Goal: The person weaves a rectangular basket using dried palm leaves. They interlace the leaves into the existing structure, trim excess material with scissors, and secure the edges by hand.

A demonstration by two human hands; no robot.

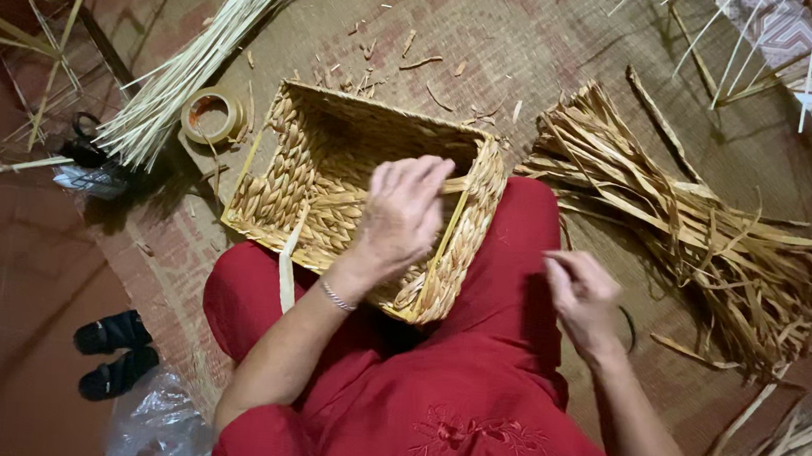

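Hands at a woven rectangular basket [370, 198] resting on the lap.
Left hand [405, 209] reaches inside, fingers pinched on a flat straw strand [347, 199] (blurred); right hand [582, 293] hovers over the red-clothed knee, fingers loosely together, empty. Loose straw pile [707, 228] lies right; tape roll [212, 115] left.

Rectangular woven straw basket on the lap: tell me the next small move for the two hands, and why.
Probably the left hand should pull the flat strand it pinches through the near wall of the rectangular woven straw basket. Its fingers are inside the basket at the rim, where that strand crosses. The right hand hangs apart over the red-clothed thigh, holding nothing visible, so it could steady the rim.
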